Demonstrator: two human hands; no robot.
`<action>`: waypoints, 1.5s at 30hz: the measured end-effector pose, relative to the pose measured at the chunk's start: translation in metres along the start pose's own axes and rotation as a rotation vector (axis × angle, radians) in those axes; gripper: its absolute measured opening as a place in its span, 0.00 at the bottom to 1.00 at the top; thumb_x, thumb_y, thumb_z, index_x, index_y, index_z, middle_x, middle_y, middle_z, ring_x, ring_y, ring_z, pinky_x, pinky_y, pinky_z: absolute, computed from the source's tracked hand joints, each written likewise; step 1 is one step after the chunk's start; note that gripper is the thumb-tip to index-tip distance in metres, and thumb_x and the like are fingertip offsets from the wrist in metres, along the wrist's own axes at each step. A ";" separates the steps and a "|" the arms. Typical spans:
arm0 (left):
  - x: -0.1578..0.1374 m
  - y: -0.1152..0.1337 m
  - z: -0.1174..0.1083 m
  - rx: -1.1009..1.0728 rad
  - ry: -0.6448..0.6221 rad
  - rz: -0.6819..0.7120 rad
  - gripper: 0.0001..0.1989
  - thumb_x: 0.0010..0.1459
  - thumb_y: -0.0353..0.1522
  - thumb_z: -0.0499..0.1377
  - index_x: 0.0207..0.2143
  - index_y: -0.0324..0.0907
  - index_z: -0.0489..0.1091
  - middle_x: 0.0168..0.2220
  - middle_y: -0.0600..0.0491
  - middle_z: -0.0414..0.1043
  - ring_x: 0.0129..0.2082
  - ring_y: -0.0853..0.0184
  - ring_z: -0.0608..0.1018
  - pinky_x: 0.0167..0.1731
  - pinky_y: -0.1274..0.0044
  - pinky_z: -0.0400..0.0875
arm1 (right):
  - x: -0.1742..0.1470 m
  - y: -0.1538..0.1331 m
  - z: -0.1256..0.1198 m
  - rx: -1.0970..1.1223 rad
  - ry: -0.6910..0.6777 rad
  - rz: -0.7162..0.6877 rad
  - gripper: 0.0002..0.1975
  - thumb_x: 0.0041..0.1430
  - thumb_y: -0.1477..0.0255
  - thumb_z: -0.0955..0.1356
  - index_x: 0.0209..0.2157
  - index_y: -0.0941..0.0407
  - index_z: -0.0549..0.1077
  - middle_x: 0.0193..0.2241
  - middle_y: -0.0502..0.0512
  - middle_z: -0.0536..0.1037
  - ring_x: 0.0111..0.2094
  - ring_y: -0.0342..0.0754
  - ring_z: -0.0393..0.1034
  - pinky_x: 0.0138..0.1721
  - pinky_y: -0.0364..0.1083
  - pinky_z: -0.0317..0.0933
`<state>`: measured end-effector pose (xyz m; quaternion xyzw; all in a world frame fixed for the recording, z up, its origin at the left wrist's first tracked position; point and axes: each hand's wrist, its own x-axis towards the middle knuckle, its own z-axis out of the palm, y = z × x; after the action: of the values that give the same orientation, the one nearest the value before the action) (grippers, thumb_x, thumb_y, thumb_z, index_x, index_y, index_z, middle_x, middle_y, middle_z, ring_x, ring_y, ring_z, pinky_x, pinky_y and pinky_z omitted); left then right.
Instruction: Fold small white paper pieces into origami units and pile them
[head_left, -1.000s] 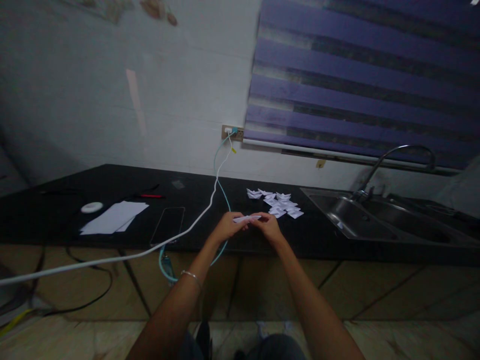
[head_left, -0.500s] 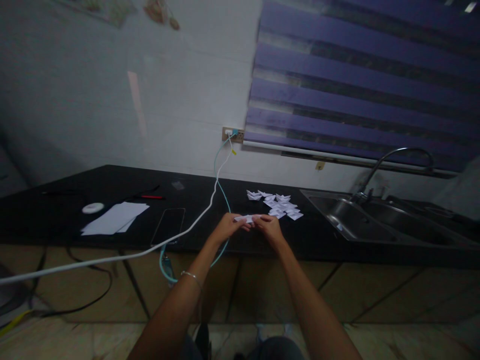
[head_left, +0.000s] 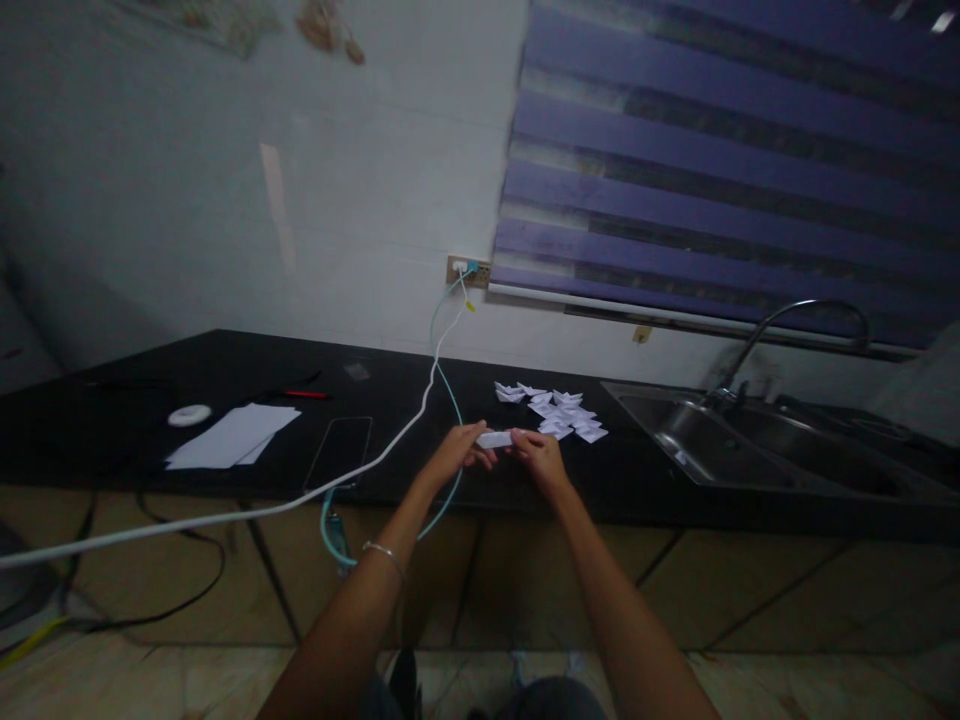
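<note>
A small folded piece of white paper (head_left: pixel 495 439) is held level between my two hands, above the front part of the black counter. My left hand (head_left: pixel 457 452) has its fingers closed at the paper's left end, the thumb on top. At the right end, my right hand (head_left: pixel 538 457) pinches it between thumb and fingers. Just beyond my right hand lies a group of several folded white paper boats (head_left: pixel 562 412). To the left, loose white paper sheets (head_left: pixel 229 438) lie in a stack.
A dark phone (head_left: pixel 340 452) lies left of my hands. A white cable (head_left: pixel 397 440) and a teal cord (head_left: pixel 448 385) run from the wall socket (head_left: pixel 469 271) across the counter (head_left: pixel 405 380). At right is a steel sink (head_left: pixel 705 440); a white disc (head_left: pixel 189 415) and red pen (head_left: pixel 307 394) lie left.
The folded paper has turned in my fingers and now shows a flatter, wider face. Both hands stay in almost the same place; the view has shifted slightly.
</note>
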<state>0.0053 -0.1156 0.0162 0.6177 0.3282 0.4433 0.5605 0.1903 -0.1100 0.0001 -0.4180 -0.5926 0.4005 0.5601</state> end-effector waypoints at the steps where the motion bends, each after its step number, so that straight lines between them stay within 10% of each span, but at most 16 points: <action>1: 0.001 -0.002 -0.001 -0.022 -0.009 -0.003 0.28 0.56 0.50 0.52 0.41 0.33 0.69 0.24 0.47 0.74 0.19 0.69 0.75 0.16 0.83 0.50 | 0.000 -0.001 0.000 0.011 0.003 0.003 0.25 0.46 0.52 0.70 0.35 0.60 0.79 0.28 0.57 0.79 0.32 0.52 0.71 0.31 0.48 0.65; 8: 0.003 -0.010 -0.003 0.087 -0.017 0.042 0.21 0.56 0.45 0.56 0.38 0.35 0.70 0.27 0.51 0.72 0.22 0.73 0.73 0.20 0.83 0.56 | 0.001 -0.004 0.000 0.031 0.018 -0.094 0.20 0.48 0.62 0.71 0.43 0.55 0.75 0.41 0.56 0.77 0.40 0.50 0.71 0.37 0.47 0.66; 14: 0.000 -0.009 -0.003 0.248 0.019 0.130 0.22 0.57 0.45 0.54 0.40 0.35 0.72 0.26 0.53 0.71 0.23 0.72 0.70 0.22 0.81 0.58 | 0.002 -0.004 -0.001 -0.171 -0.003 -0.307 0.07 0.47 0.71 0.69 0.31 0.55 0.77 0.43 0.58 0.73 0.47 0.52 0.67 0.44 0.49 0.65; 45: 0.002 -0.016 -0.001 0.323 0.030 0.106 0.24 0.56 0.48 0.54 0.33 0.34 0.74 0.23 0.52 0.71 0.22 0.71 0.70 0.24 0.80 0.61 | -0.018 -0.016 0.018 -0.940 -0.138 -0.536 0.10 0.59 0.79 0.62 0.36 0.55 0.74 0.40 0.60 0.70 0.44 0.54 0.61 0.44 0.53 0.60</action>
<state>0.0062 -0.1107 0.0012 0.7096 0.3702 0.4230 0.4248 0.1718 -0.1324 0.0084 -0.4303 -0.8289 -0.0380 0.3553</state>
